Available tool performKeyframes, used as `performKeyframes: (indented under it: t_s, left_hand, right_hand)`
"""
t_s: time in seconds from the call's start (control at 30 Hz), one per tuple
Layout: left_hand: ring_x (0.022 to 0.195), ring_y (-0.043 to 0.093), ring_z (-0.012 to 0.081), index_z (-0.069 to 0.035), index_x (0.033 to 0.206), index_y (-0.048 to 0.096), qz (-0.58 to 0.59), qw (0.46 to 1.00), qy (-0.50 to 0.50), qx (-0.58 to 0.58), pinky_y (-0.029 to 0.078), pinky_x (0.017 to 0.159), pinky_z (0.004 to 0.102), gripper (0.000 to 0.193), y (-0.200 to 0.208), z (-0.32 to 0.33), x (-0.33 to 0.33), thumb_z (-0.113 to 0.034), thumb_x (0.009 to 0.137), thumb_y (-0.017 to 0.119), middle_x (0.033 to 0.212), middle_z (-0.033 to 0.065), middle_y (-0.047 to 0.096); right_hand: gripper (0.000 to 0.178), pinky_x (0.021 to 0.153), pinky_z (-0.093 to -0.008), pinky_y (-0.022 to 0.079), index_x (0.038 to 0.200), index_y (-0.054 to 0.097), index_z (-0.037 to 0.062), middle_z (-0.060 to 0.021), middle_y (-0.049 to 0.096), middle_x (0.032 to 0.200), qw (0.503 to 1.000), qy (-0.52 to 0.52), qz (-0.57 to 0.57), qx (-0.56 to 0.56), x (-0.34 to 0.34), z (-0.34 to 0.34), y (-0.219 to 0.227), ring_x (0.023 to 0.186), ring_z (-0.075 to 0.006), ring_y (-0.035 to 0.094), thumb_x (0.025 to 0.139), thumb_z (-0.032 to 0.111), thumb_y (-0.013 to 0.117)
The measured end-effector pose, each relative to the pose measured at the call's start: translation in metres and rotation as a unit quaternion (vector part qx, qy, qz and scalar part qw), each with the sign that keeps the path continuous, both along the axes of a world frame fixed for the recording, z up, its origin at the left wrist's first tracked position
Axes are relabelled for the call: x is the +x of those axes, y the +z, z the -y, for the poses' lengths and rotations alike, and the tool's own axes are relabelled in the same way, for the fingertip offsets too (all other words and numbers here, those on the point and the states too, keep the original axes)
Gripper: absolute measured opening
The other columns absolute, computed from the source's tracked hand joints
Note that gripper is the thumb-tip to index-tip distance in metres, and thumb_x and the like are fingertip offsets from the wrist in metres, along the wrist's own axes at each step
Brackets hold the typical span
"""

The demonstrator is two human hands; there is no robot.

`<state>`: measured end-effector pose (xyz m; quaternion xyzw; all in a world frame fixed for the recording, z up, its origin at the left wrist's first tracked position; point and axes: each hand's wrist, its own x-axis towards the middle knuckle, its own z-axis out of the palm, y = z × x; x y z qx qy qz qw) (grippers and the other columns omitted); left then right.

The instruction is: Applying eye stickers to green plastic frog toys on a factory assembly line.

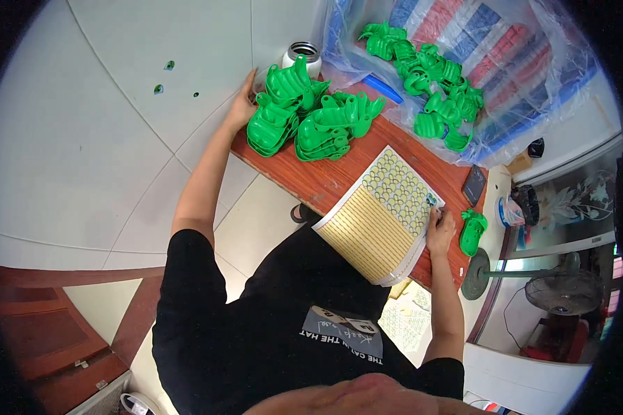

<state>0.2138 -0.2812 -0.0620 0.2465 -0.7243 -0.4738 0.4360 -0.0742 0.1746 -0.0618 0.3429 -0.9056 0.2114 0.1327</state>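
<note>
My left hand (243, 105) reaches to the far left end of the table, its fingers stretched out against the side of a pile of green plastic pieces (273, 126). These pieces are hollow and rounded, stacked in one another. At the right edge of a sticker sheet (377, 232), my right hand (439, 234) has its fingers closed on the margin. Round eye stickers fill the sheet's upper part, while bare yellowish striped backing shows below. A few dark eye stickers (431, 199) remain beside my right fingertips. The sheet's near end hangs over the table edge.
Behind the reddish wooden table (356, 153), a plastic-lined striped bag (505, 62) holds several more green pieces. A white open container (303, 57) stands behind the pile. A phone (473, 185) and a single green piece (472, 234) lie at the right. Beyond stands a fan (564, 292).
</note>
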Motion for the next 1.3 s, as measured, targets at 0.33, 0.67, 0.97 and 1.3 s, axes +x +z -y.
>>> performKeyframes:
  t_s: [0.33,0.67,0.97,1.3]
  left_hand:
    - [0.087,0.055,0.0152,-0.012,0.137,0.022,-0.014,1.0,0.019,0.008,0.046,0.078,0.0268,0.081,0.003,-0.017,0.015,0.005,0.071,0.064,0.104,0.0112,0.055]
    - [0.1,0.056,0.0213,-0.013,0.138,0.014,-0.03,0.993,0.111,0.007,0.046,0.084,0.032,0.088,0.018,-0.074,0.079,0.001,0.071,0.068,0.11,0.0151,0.055]
    - [0.099,0.057,0.018,-0.002,0.126,0.041,0.066,0.99,0.123,-0.015,0.043,0.088,0.0346,0.078,0.131,-0.178,0.12,-0.014,0.059,0.079,0.107,0.0087,0.059]
    - [0.071,0.065,0.0251,0.011,0.099,0.057,-0.037,0.963,-0.192,-0.185,0.052,0.067,0.0306,0.063,0.232,-0.27,0.117,-0.021,0.051,0.083,0.085,0.0158,0.065]
  right_hand:
    - [0.037,0.081,-0.0447,0.036,0.1,0.051,0.002,-0.0175,0.057,0.097,1.0,-0.005,0.026,0.017,-0.002,-0.001,0.001,0.094,-0.034,0.051,0.085,0.037,0.049]
    - [0.041,0.082,-0.0451,0.035,0.102,0.051,0.0021,-0.0172,0.056,0.098,0.999,0.007,0.044,0.014,0.0,0.002,0.005,0.094,-0.0339,0.05,0.085,0.039,0.05]
    - [0.034,0.069,-0.0431,0.042,0.095,0.055,-0.0007,-0.018,0.06,0.083,0.999,0.024,-0.041,-0.011,-0.002,0.003,0.002,0.078,-0.0331,0.056,0.083,0.031,0.055]
    - [0.043,0.078,-0.0435,0.038,0.101,0.054,-0.0005,-0.0173,0.058,0.091,0.999,0.008,0.044,0.009,-0.004,-0.002,0.006,0.088,-0.0337,0.052,0.083,0.039,0.052]
